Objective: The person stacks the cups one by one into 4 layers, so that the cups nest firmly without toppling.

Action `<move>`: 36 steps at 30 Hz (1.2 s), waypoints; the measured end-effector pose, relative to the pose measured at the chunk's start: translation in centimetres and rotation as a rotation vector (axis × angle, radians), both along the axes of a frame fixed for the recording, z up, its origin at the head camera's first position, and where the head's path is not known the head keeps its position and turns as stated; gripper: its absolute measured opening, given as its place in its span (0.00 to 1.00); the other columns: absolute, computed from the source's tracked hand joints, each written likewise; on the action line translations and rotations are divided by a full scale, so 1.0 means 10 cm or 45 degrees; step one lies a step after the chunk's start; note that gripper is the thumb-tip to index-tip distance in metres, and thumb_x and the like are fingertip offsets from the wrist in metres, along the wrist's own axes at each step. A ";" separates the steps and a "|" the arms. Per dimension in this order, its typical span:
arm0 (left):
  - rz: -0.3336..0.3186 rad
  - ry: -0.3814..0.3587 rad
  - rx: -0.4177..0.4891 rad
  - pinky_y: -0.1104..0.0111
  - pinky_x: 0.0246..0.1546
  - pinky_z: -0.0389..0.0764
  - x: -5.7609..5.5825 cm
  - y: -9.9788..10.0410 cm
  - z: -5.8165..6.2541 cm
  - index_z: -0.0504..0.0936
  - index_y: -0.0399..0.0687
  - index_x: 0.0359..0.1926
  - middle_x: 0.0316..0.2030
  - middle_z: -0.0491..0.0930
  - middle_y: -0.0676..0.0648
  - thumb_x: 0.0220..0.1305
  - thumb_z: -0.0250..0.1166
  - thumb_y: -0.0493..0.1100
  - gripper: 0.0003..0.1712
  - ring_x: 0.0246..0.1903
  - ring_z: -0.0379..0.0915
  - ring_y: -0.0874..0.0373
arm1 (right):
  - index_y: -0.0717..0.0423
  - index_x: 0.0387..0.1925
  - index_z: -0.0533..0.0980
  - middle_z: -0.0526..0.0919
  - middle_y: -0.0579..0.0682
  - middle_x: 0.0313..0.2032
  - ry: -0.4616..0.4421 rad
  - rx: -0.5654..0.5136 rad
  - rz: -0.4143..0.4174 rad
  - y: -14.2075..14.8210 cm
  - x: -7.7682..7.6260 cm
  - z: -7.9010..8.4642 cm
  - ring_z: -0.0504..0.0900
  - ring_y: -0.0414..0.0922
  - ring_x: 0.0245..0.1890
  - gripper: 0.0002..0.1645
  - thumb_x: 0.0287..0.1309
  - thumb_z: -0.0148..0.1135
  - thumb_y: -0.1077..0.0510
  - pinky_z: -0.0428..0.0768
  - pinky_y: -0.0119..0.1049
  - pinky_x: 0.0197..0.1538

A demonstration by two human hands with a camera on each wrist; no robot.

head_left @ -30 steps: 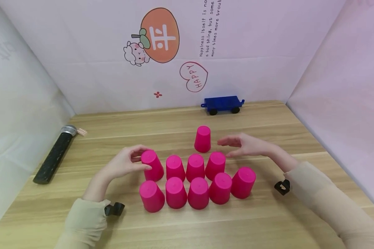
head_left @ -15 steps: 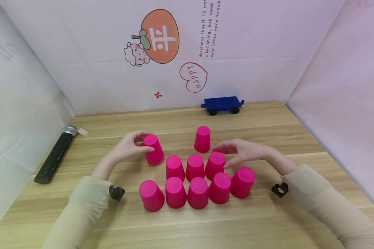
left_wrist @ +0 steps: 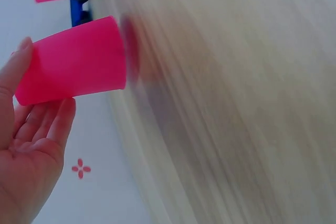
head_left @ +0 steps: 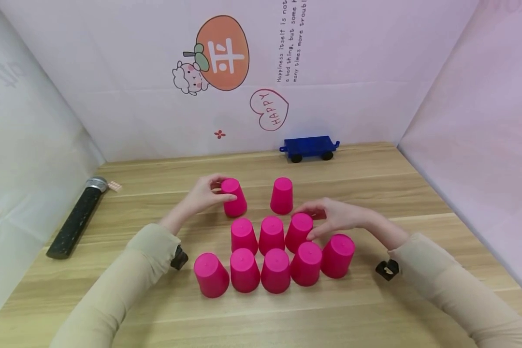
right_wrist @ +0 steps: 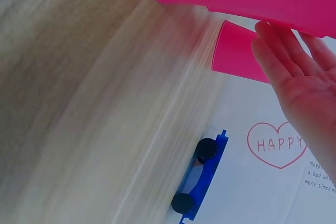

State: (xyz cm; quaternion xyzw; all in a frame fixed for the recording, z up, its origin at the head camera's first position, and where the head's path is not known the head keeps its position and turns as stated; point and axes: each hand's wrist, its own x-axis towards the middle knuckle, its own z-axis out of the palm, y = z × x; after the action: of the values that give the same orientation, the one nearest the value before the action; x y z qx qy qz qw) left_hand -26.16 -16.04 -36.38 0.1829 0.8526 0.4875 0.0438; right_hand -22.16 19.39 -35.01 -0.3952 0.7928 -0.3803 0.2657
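My left hand [head_left: 204, 194] grips an upside-down pink cup [head_left: 235, 200], thumb on the near side and fingers behind. In the left wrist view a gap and shadow show under the rim of this cup [left_wrist: 79, 64]. To its right, another pink cup [head_left: 282, 197] stands alone at the back. My right hand [head_left: 341, 215] holds the rightmost cup [head_left: 298, 234] of a middle row of three, with its thumb at the right side and fingers behind. Beside it stand the middle cup [head_left: 271, 235] and left cup [head_left: 243, 237] of that row.
Several upside-down pink cups form a front row, from the left end cup [head_left: 211, 276] to the right end cup [head_left: 338, 257]. A blue toy wagon [head_left: 310, 147] is by the back wall. A black microphone [head_left: 76, 220] lies at the left of the wooden table [head_left: 243, 324].
My left hand has carried its cup from the left end of the middle row back and rightward, toward the lone back cup. My right hand has come down around the right middle-row cup.
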 end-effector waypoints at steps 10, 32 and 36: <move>-0.126 -0.005 -0.010 0.60 0.51 0.81 -0.08 0.26 -0.08 0.75 0.34 0.53 0.46 0.79 0.37 0.49 0.73 0.37 0.29 0.46 0.78 0.46 | 0.61 0.60 0.69 0.79 0.49 0.50 0.006 -0.018 -0.015 0.01 0.02 -0.06 0.79 0.40 0.50 0.35 0.51 0.69 0.55 0.79 0.37 0.54; -0.213 0.002 0.022 0.61 0.52 0.80 -0.16 0.52 -0.08 0.74 0.34 0.54 0.46 0.79 0.37 0.51 0.71 0.35 0.28 0.47 0.78 0.46 | 0.64 0.60 0.68 0.79 0.54 0.51 -0.034 -0.073 -0.019 -0.03 0.02 -0.05 0.79 0.41 0.50 0.35 0.51 0.69 0.58 0.79 0.36 0.55; -0.215 0.002 0.014 0.60 0.52 0.80 -0.15 0.54 -0.07 0.74 0.34 0.54 0.46 0.79 0.36 0.51 0.71 0.35 0.28 0.48 0.78 0.46 | 0.60 0.59 0.69 0.79 0.53 0.51 -0.022 -0.068 -0.025 -0.03 0.02 -0.06 0.79 0.41 0.50 0.34 0.51 0.69 0.57 0.79 0.35 0.54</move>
State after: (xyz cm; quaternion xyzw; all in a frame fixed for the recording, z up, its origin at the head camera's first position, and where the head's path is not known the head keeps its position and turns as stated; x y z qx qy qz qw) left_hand -27.67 -10.67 -37.05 0.2547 0.8316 0.4865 0.0833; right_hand -21.92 19.13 -35.59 -0.3912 0.7840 -0.4071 0.2582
